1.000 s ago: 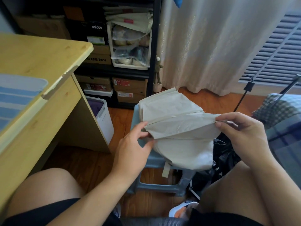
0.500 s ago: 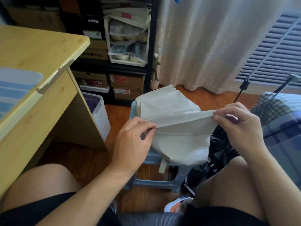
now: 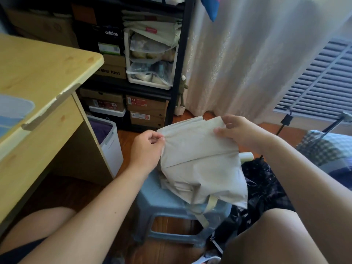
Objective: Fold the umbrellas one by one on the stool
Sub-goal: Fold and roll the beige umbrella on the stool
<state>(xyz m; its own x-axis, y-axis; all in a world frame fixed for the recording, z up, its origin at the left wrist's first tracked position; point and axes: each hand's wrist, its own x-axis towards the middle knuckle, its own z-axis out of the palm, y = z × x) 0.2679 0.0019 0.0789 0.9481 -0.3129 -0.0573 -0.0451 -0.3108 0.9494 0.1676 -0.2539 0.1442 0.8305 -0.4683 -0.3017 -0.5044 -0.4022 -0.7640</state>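
Pinching the far edge of the beige umbrella [image 3: 202, 164] canopy with both hands: left hand [image 3: 146, 151] nipping the left corner between thumb and curled fingers, right hand [image 3: 242, 132] gripping the stacked panel edges at the far right. Hanging the canopy, partly pleated, down over the blue plastic stool [image 3: 163, 204], closing strap [image 3: 210, 206] dangling at the near edge. Probably handling as light, limp, slightly slick fabric over thin stiff ribs, so likely gripping best along the seams and rib lines, keeping the panels taut. Crowding the right side: a black umbrella [image 3: 264, 180] heaped beside the stool. Standing well left: a wooden desk [image 3: 38, 77], white bin [image 3: 112, 149], shelf of shoeboxes [image 3: 133, 103].
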